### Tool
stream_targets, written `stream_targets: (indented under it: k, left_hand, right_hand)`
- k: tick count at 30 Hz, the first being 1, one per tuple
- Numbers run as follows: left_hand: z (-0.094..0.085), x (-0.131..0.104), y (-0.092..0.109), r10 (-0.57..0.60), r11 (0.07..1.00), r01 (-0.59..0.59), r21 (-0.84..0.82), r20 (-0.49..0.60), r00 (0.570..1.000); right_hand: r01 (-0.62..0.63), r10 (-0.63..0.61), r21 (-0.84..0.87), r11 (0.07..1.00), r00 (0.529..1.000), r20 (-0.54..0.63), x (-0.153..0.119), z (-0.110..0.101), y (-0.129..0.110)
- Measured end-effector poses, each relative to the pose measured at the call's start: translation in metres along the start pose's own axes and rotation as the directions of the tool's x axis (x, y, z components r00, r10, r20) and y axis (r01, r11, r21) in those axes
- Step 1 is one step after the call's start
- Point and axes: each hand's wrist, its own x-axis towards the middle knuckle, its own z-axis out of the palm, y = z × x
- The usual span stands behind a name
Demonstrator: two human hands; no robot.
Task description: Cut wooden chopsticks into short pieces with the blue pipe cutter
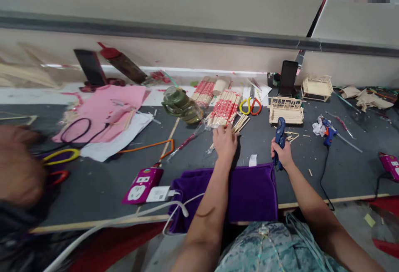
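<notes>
My left hand (pixel 225 142) rests at the near end of the paper-wrapped chopsticks (pixel 222 107), beside a small bundle of loose wooden sticks (pixel 241 123). Its fingers curl downward, and what lies under the fingertips is hidden. In my right hand (pixel 283 154) are blue pliers (pixel 280 134), held upright with the fingers wrapped round the handles. Short cut stick pieces (pixel 292 137) lie just beyond that hand. Behind them stands a small bench built of sticks (pixel 286 110), with a second stick-built piece (pixel 317 87) farther back.
A purple cloth (pixel 252 193) lies in front of me. Scissors (pixel 250 105), a green bottle (pixel 182 105) and a phone (pixel 288 77) stand or lie behind. A blue glue gun (pixel 329 134) is right, a pink power strip (pixel 142 184) left. Another person's hand (pixel 21 164) is far left.
</notes>
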Motion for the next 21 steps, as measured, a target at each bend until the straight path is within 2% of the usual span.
stream_targets:
  k: [2,5,10,12,16,19,21]
  left_hand:
    - [-0.003,0.0,0.005,-0.001,0.997,-0.001,0.076,0.03,1.0]
    - [-0.003,-0.001,0.01,0.024,0.991,-0.04,0.125,0.129,0.991]
    - [-0.001,-0.002,0.014,0.093,0.985,-0.113,0.128,0.15,0.984]
    - [-0.003,0.001,0.016,0.11,0.98,-0.14,0.142,0.201,0.973]
    - [-0.005,0.014,0.023,0.113,0.969,-0.174,0.175,0.313,0.943]
    - [-0.002,0.023,0.032,0.087,0.971,-0.157,0.179,0.346,0.934]
    - [0.0,0.026,0.038,0.069,0.971,-0.145,0.189,0.358,0.931]
  right_hand:
    - [0.01,-0.01,-0.008,1.0,1.0,0.005,0.0,0.0,0.0]
    - [0.03,-0.03,-0.024,0.999,0.999,0.01,-0.001,-0.001,0.001]
    - [0.066,-0.065,-0.053,0.996,0.998,0.024,-0.004,-0.003,0.001]
    - [0.076,-0.073,-0.066,0.995,0.997,0.038,-0.003,-0.001,0.0]
    - [0.094,-0.088,-0.052,0.994,0.991,0.104,0.01,0.012,-0.006]
    - [0.109,-0.104,-0.019,0.994,0.979,0.177,0.021,0.025,-0.01]
    - [0.102,-0.112,0.066,0.993,0.976,0.185,0.026,0.032,-0.01]
